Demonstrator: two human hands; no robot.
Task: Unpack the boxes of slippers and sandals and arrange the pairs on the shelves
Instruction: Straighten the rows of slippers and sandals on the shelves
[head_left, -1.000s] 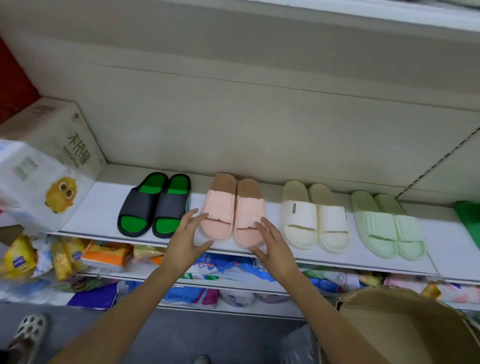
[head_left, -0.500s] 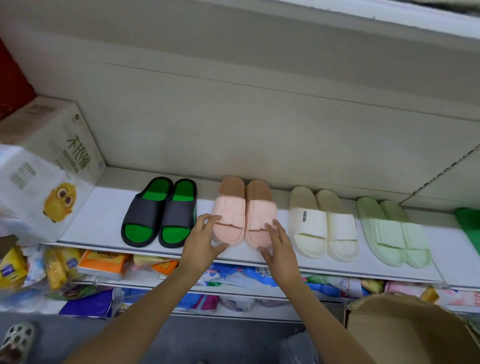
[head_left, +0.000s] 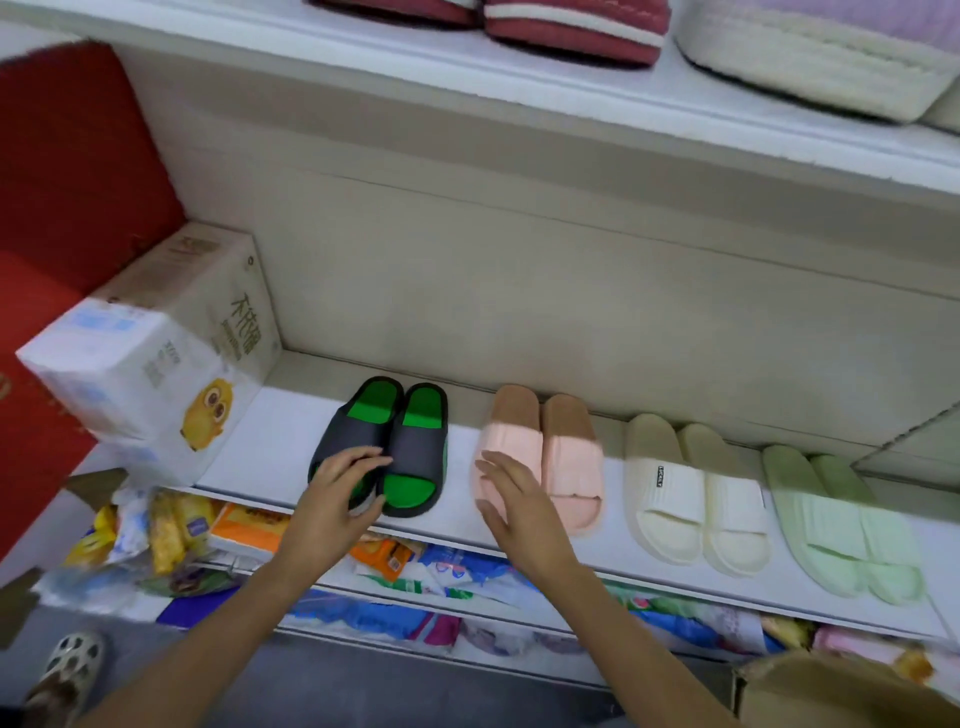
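Shelf (head_left: 270, 447), left to right: tissue pack (head_left: 156, 364) left of the left hand (head_left: 332, 499), which lies fingers spread on the black-green pair (head_left: 400, 441); right hand (head_left: 514, 509), fingers apart, over the pink pair (head_left: 561, 457); cream pair (head_left: 691, 499) and green pair (head_left: 841, 525) to its right.

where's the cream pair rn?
Head view, right of centre: the cream pair sits on the middle shelf, between the pink pair on its left and the light-green pair on its right.
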